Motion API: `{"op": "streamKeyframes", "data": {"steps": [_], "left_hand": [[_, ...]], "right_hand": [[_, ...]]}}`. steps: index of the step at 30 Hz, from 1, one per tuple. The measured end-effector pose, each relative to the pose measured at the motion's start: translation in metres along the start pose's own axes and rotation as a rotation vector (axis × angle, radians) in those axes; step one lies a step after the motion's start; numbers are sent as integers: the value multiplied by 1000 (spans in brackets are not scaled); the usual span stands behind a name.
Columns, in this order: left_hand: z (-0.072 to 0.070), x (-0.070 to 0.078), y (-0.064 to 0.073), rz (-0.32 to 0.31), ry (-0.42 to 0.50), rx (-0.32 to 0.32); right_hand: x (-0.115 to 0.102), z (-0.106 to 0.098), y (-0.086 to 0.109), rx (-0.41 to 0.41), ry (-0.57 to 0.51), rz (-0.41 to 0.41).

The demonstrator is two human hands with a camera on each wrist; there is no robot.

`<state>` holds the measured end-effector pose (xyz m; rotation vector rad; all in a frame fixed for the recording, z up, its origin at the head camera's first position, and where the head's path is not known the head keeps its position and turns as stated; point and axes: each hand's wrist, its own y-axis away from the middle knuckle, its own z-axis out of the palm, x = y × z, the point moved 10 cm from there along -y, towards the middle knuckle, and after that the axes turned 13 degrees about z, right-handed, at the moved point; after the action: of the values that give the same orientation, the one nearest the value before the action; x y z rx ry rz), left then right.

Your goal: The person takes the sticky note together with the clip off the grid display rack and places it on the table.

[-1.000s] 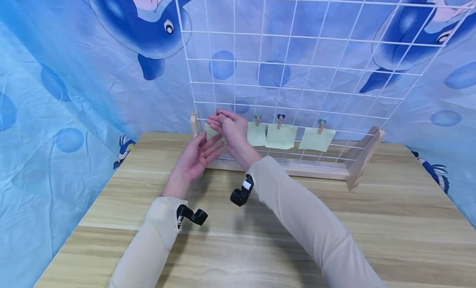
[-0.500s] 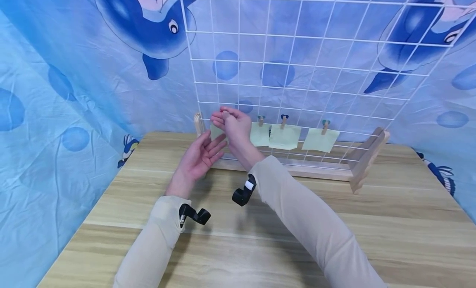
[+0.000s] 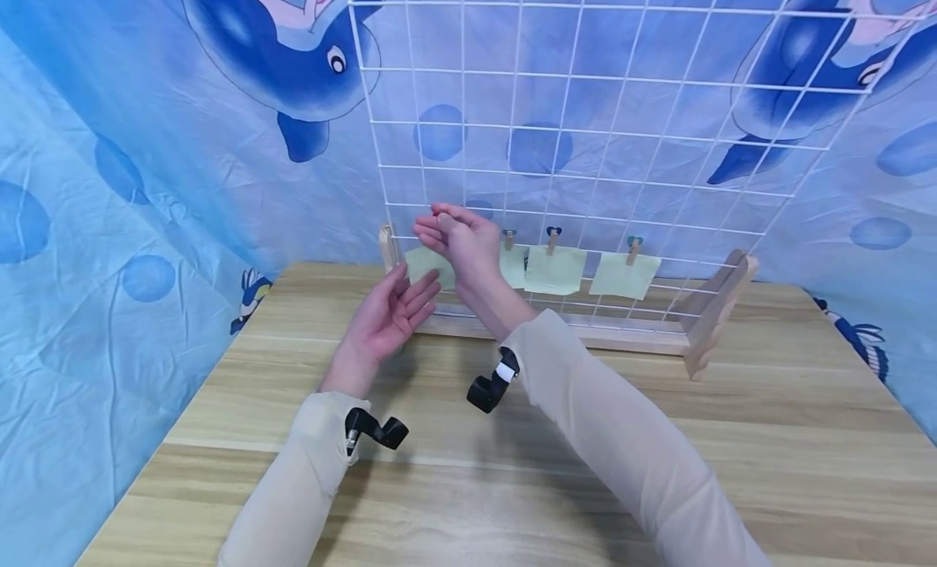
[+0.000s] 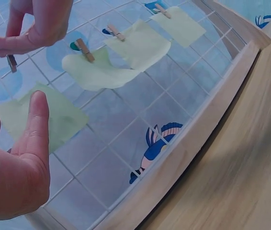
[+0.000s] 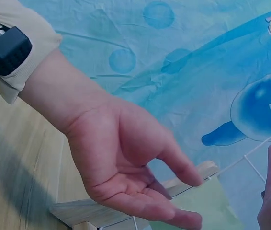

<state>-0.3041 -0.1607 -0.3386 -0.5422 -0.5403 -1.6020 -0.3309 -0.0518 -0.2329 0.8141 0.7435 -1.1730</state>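
Near the left end of the white wire grid [image 3: 607, 132], my right hand [image 3: 472, 246] pinches a small clothespin [image 4: 12, 63] with a red top [image 3: 437, 212]. Its lower end shows just above a pale green sticky note [image 4: 61, 117] in the left wrist view. That note hangs askew against the grid. Palm up, my left hand [image 3: 384, 315] has its fingers extended in front of the note; whether they touch it I cannot tell. Further right, wooden clothespins with heart tops hold a half-covered note [image 3: 512, 266], a middle note [image 3: 554, 272] and a right note [image 3: 625, 276].
Wooden feet, one at the right [image 3: 717, 315] and one at the left [image 3: 388, 246], and a bottom rail [image 3: 622, 339] carry the grid. The stand is on a wood-grain table [image 3: 468, 486]. Behind hangs a blue cloth [image 3: 241, 193] printed with dolphins.
My right hand has shifted slightly up and to the right, uncovering more of the leftmost note. That note now looks more tilted. My left hand has barely moved.
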Motion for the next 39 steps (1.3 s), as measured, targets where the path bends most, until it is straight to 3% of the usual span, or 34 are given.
{"op": "streamKeyframes", "data": {"steps": [8, 18, 31, 39], "left_hand": [[2, -3, 7, -18, 11, -47], [11, -8, 20, -28, -58, -112], [11, -11, 38, -38, -84, -124], [6, -15, 46, -59, -80, -108]], "right_hand": [[-3, -13, 13, -33, -17, 20], [-8, -42, 35, -86, -51, 72], [-6, -85, 62, -148, -146, 147], [1, -115, 76, -153, -150, 200]]}}
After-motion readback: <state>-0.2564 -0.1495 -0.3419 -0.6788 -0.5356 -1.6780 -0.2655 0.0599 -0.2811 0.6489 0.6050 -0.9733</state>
